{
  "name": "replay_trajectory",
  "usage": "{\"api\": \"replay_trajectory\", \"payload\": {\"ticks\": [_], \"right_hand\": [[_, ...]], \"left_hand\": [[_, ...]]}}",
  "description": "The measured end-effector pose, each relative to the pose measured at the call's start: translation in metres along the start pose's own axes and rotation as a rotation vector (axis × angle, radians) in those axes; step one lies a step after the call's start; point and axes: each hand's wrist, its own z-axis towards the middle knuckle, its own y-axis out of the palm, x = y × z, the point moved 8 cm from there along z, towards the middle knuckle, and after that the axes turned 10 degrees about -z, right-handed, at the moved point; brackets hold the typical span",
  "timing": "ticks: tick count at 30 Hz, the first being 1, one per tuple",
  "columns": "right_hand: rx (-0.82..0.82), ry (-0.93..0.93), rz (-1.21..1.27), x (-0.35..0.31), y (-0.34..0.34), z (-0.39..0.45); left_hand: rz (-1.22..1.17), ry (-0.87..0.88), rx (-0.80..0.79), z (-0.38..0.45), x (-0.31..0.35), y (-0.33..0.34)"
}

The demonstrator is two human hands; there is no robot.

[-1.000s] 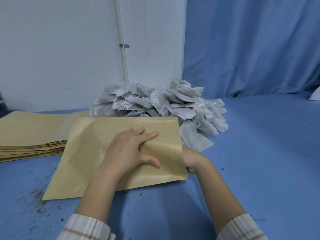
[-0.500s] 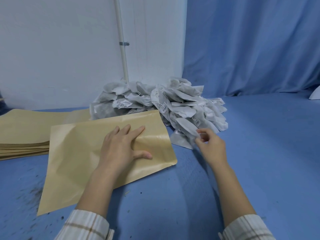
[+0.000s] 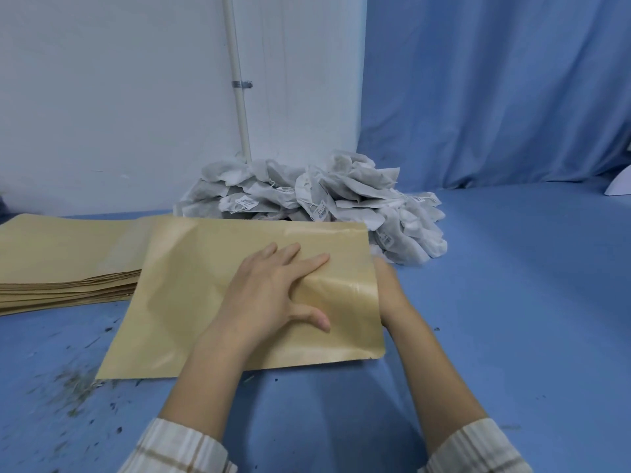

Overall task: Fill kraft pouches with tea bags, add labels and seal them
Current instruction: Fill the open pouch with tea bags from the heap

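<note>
A blue worktop (image 3: 512, 302) runs back to a white wall (image 3: 119, 97) with a thin white pipe (image 3: 239, 97) clipped upright to it, and a blue curtain (image 3: 495, 90) hangs in folds to the right of the pipe. Dark tea crumbs (image 3: 75, 384) are scattered on the worktop just off the near left corner of the kraft pouch (image 3: 191, 295).

The kraft pouch lies flat in the middle of the worktop, smooth tan paper with a few creases and a glossy sheen near its right edge. The left hand (image 3: 273, 295) rests on top of the pouch, fingers straight and slightly spread, thumb out, pressing the paper down. The right hand (image 3: 387, 291) is at the pouch's right edge, mostly hidden behind it; whether it grips anything I cannot tell.

Behind the pouch, touching its far edge, is a heap of tea bags (image 3: 324, 199): soft grey-white fibre sachets, crumpled, with strings and small printed tags. Left of the pouch lies a flat stack of pouches (image 3: 61, 264), partly overlapped by it. Checked sleeves (image 3: 177, 448) cover both wrists.
</note>
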Motion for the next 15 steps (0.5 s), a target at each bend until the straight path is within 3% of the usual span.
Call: {"api": "replay_trajectory", "payload": {"ticks": [4, 5, 7, 9, 10, 12, 15], "right_hand": [[-0.341, 0.011, 0.036, -0.008, 0.029, -0.014], [-0.295, -0.015, 0.075, -0.007, 0.024, -0.015], [0.005, -0.074, 0.067, 0.007, -0.001, -0.009], [0.326, 0.011, -0.194, 0.031, -0.029, -0.002], [0.351, 0.077, -0.382, 0.042, -0.031, 0.002], [0.188, 0.161, -0.651, 0.063, -0.019, 0.011], [0.035, 0.143, -0.831, 0.070, 0.000, 0.016]], "left_hand": [[0.021, -0.005, 0.040, 0.001, -0.002, 0.000], [0.054, -0.009, 0.057, 0.002, -0.005, -0.001], [0.139, -0.057, 0.079, 0.004, -0.013, -0.003], [0.223, -0.114, 0.096, 0.004, -0.023, -0.004], [0.254, -0.132, 0.099, 0.004, -0.026, -0.005], [0.270, -0.154, 0.099, 0.003, -0.031, -0.004], [0.237, -0.177, 0.071, 0.003, -0.038, 0.000]]}}
